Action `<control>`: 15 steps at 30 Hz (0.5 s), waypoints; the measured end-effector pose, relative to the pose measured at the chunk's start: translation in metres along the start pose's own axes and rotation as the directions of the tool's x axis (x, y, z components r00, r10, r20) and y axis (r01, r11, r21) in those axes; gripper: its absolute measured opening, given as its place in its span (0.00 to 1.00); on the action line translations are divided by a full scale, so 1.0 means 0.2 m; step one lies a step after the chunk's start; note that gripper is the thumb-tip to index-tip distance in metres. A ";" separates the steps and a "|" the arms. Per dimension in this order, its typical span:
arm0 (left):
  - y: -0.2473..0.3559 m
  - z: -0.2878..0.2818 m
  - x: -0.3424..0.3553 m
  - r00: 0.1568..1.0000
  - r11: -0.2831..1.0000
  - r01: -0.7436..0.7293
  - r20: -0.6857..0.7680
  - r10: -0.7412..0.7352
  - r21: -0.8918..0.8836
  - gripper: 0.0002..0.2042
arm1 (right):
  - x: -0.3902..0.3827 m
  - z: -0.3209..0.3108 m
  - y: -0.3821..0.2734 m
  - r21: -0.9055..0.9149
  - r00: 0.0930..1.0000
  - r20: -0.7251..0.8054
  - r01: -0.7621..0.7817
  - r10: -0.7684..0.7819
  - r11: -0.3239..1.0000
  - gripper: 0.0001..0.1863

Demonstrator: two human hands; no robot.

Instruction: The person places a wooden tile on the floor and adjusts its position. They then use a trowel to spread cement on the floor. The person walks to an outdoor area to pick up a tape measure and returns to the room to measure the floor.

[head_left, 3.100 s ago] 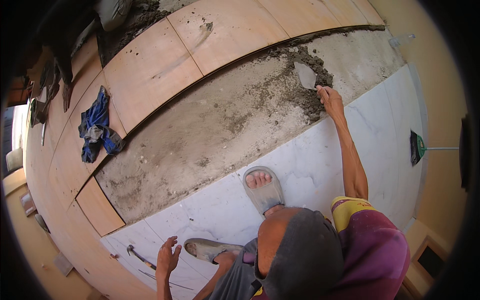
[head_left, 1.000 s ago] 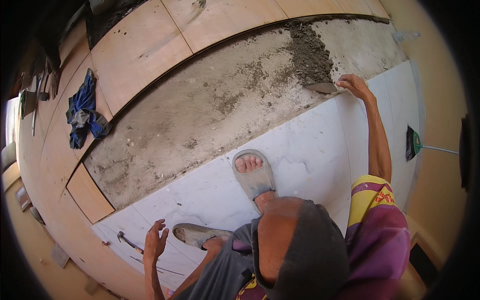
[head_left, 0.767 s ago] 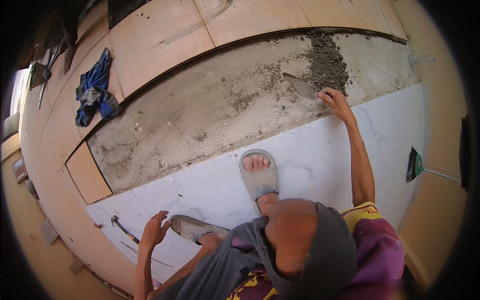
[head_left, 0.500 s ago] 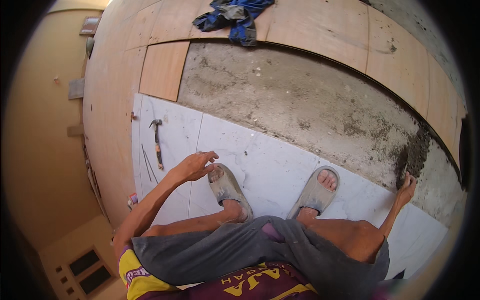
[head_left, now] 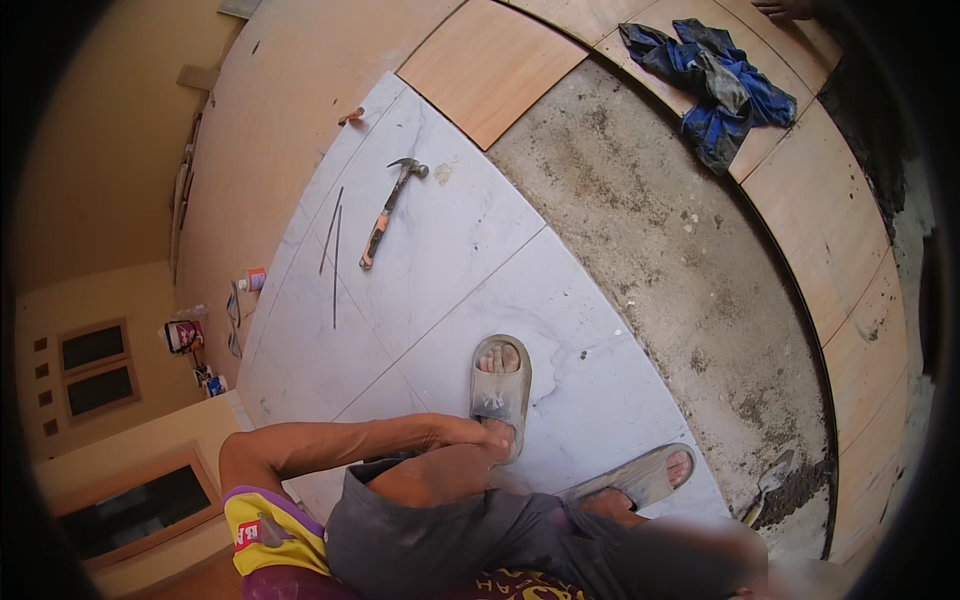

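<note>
My left hand point(head_left: 468, 432) is at my left ankle, just behind the grey sandal point(head_left: 500, 385). Its fingers look loosely stretched, with nothing seen in them. My right hand is out of view; the area near my right knee is blurred. A small trowel point(head_left: 772, 478) lies on the bare concrete point(head_left: 660, 240) near my right foot, beside a patch of dark wet mortar point(head_left: 803, 492). Ahead of my left foot, a claw hammer point(head_left: 390, 212) with an orange and black handle rests on the white marbled tiles point(head_left: 450, 270). Two thin dark rods point(head_left: 336, 250) lie beside it.
A loose wood-look tile point(head_left: 492, 65) borders the concrete strip. Beyond the strip, raised wood-look tiles point(head_left: 820, 235) carry a crumpled blue and grey cloth point(head_left: 725, 90). Another person's hand point(head_left: 785, 9) shows at the top right. An orange-and-white container point(head_left: 252, 280) stands at left.
My view has swung to the right, and my feet appear turned. My left hand has come down to my ankle. My right hand, earlier beside the dark mortar, has left view; the trowel now shows there.
</note>
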State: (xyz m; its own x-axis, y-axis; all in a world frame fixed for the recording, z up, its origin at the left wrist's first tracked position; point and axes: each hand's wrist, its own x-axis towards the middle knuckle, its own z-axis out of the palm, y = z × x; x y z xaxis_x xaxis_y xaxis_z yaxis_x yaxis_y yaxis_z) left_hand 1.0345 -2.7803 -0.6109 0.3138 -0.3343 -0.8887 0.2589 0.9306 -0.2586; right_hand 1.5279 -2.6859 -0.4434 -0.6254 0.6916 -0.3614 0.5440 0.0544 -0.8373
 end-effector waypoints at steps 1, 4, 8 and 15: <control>-0.01 -0.02 0.07 0.999 0.999 -0.035 0.029 0.035 0.010 0.25 | 0.10 0.00 -0.14 -0.050 0.994 0.109 0.006 -0.001 0.999 0.26; 0.03 -0.05 0.14 0.995 0.998 -0.063 0.076 0.061 0.017 0.24 | 0.31 0.12 -0.34 -0.100 0.969 0.015 -0.245 0.248 0.964 0.28; -0.08 -0.07 0.17 0.991 0.989 -0.127 0.035 0.130 -0.076 0.21 | 0.45 0.16 -0.50 -0.160 0.874 0.024 -0.476 0.485 0.865 0.27; -0.95 0.17 0.11 0.857 0.610 -0.498 -0.454 0.242 -0.616 0.17 | 0.12 0.25 -0.56 -0.358 0.863 -0.187 -0.505 0.469 0.786 0.22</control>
State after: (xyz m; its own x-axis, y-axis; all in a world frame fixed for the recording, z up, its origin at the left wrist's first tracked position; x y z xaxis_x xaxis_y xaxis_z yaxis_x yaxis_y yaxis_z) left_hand 1.0234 -2.9690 -0.5681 -0.0835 0.0060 -0.9965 -0.5610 0.8262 0.0520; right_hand 1.4236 -2.7119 -0.3781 -0.1799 0.7574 -0.6277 0.9431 -0.0486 -0.3290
